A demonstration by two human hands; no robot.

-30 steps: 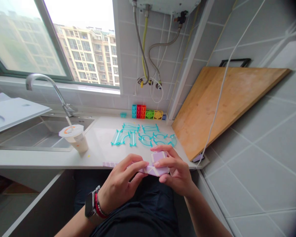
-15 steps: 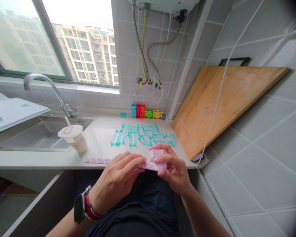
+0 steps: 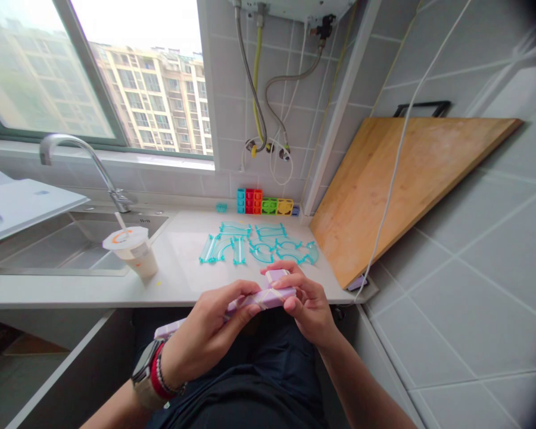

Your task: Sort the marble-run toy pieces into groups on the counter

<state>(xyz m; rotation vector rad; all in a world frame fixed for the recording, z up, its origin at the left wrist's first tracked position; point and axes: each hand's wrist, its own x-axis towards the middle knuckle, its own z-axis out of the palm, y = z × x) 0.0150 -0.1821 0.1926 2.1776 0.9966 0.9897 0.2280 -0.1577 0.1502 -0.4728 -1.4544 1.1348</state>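
A lilac and white twist puzzle made of linked wedge pieces (image 3: pixel 268 296) is held in front of me, just over the counter's front edge. My left hand (image 3: pixel 208 330) pinches its middle section, fingers closed round it, and the loose tail (image 3: pixel 170 328) of the puzzle hangs down to the left behind that wrist. My right hand (image 3: pixel 306 304) grips the folded right end, thumb on top, fingers wrapped under. A watch and red band sit on my left wrist.
Several turquoise track pieces (image 3: pixel 256 247) lie on the white counter (image 3: pixel 183 277), coloured blocks (image 3: pixel 265 204) stand by the wall. A lidded cup with straw (image 3: pixel 131 250) is beside the sink (image 3: pixel 67 244). A wooden board (image 3: pixel 384 185) leans at the right.
The puzzle's long tail, lying flat along the counter edge before, has swung down and toward me. Both hands have shifted slightly and turned the puzzle.
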